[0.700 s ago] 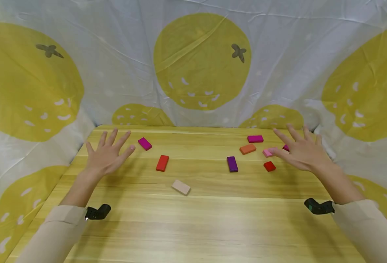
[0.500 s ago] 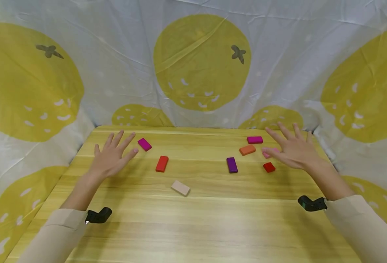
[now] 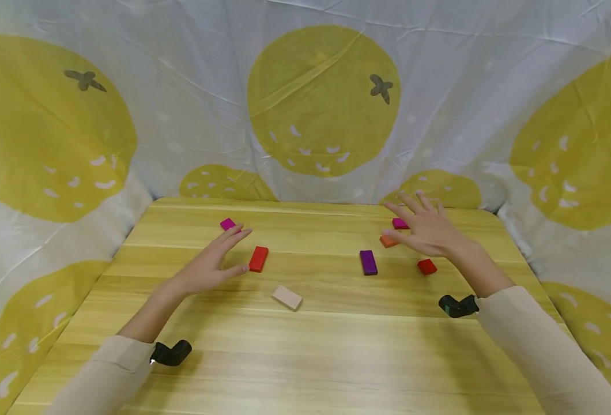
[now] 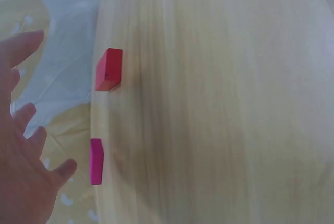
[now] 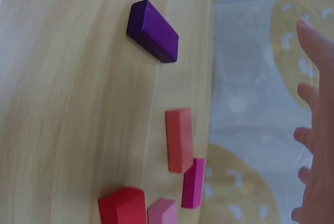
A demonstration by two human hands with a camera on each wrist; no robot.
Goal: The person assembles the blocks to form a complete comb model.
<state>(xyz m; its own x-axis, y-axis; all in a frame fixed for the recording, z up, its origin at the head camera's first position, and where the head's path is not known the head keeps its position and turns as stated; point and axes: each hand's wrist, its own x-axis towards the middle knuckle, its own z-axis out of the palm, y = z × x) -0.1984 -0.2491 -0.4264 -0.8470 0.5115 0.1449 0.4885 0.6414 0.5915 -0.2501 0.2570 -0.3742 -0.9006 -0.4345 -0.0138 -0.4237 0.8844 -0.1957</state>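
In the head view the left hand (image 3: 207, 270), fingers extended, hovers between a magenta block (image 3: 227, 223) and a red block (image 3: 258, 259). Spread fingers mark the right hand (image 3: 430, 230), which partly covers an orange block (image 3: 388, 241) and a second magenta block (image 3: 400, 223). Neither hand holds anything. The right wrist view shows a pink block (image 5: 163, 212) that the head view hides. A purple block (image 3: 368, 263) and a dark red block (image 3: 427, 267) lie near the right hand.
A beige block (image 3: 287, 298) lies near the middle of the wooden table (image 3: 305, 357). White cloth (image 3: 191, 115) with yellow fruit prints hangs behind the table and at its sides. Each wrist carries a black device, the left one (image 3: 172, 353) and the right one (image 3: 458, 306).
Both hands have moved inward. The left hand has turned toward the red block, its fingertips now over the left magenta block; the right hand has shifted left over the orange and magenta blocks.
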